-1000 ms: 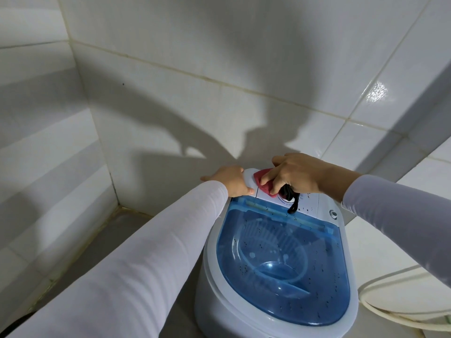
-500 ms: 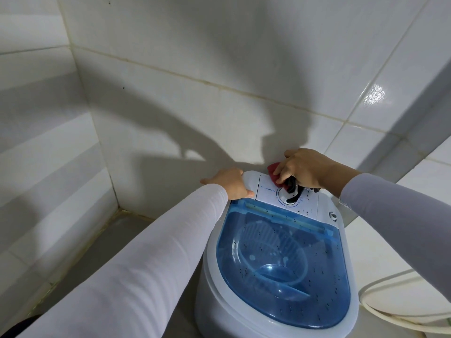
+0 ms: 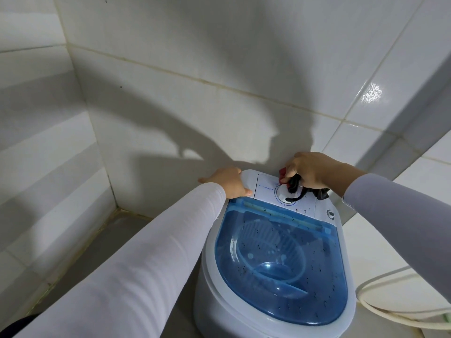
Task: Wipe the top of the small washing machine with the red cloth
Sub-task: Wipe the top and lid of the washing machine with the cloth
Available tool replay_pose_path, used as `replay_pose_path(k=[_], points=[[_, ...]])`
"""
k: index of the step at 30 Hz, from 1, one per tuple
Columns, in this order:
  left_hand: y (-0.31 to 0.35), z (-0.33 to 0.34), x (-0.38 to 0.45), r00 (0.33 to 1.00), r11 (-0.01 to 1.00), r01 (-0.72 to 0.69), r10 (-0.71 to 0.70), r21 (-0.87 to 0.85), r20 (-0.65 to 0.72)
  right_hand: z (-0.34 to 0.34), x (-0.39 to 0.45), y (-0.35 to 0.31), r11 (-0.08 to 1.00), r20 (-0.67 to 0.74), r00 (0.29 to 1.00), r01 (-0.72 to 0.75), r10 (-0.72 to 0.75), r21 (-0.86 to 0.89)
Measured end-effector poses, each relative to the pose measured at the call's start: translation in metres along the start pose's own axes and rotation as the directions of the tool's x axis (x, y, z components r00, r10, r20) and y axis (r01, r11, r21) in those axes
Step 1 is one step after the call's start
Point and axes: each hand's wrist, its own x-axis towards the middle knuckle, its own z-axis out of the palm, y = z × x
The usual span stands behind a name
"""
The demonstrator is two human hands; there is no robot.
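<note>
1. Two hands work at the back of the washer: the left hand lies flat with fingers spread on the rear left corner, gripping nothing, and should keep bracing there so the light tub does not slide.
2. Right hand is bunched tight around the cloth, of which only a small red edge shows by the fingers; it sits on the white panel close to the wall.
3. Something dark, a strap or cord, hangs from the same fist across the dial; best to keep it clear of the wiping path.
4. Open the cloth flatter, so more of it meets the surface.
5. Work around the dial rather than over it, to avoid turning it.
6. Dark specks dot the panel and the blue lid, so most of the top looks unwiped; pull strokes from the wall toward the front.
</note>
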Motion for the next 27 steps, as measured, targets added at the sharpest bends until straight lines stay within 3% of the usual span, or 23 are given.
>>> replay_pose_path(k=[8,17,27], points=[[-0.003,0.002,0.005,1.0,1.0,0.011,-0.011,-0.003,0.003,0.011,-0.017,0.005,0.983,0.063,0.987,-0.151,0.146,0.103],[-0.005,0.006,0.009,1.0,0.999,0.029,-0.028,-0.034,0.011,0.012,-0.038,-0.006,0.976,0.076,0.985,-0.167,0.157,0.14],[-0.006,0.007,0.008,1.0,0.999,0.02,-0.02,-0.032,0.006,0.015,-0.066,-0.023,0.888,0.102,0.947,-0.322,0.305,0.328]])
